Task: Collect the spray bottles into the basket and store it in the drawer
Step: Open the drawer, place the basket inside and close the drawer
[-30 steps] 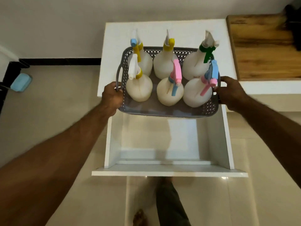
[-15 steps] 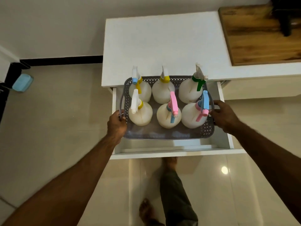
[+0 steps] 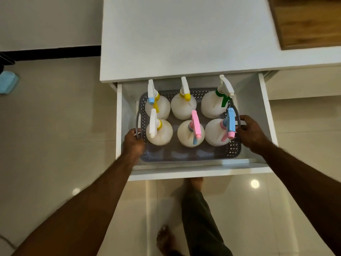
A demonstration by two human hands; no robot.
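Observation:
A grey perforated basket (image 3: 188, 154) sits low inside the open white drawer (image 3: 199, 175), with several white spray bottles (image 3: 184, 108) upright in it in two rows. Their triggers are white, yellow, green, pink and blue; the pink one (image 3: 195, 124) is in the near row's middle. My left hand (image 3: 133, 143) grips the basket's left handle. On the other side my right hand (image 3: 249, 132) curls around the right handle. Whether the basket rests on the drawer's floor is hidden.
The white cabinet top (image 3: 184, 39) overhangs the drawer's back. A wooden board (image 3: 310, 23) lies on it at the far right. My leg and bare feet (image 3: 195, 206) stand on the glossy tiled floor in front of the drawer. A blue object (image 3: 7, 82) lies at the far left.
Both hands have carried the basket of bottles from above the cabinet top down into the open drawer, and the view has tilted down toward the drawer.

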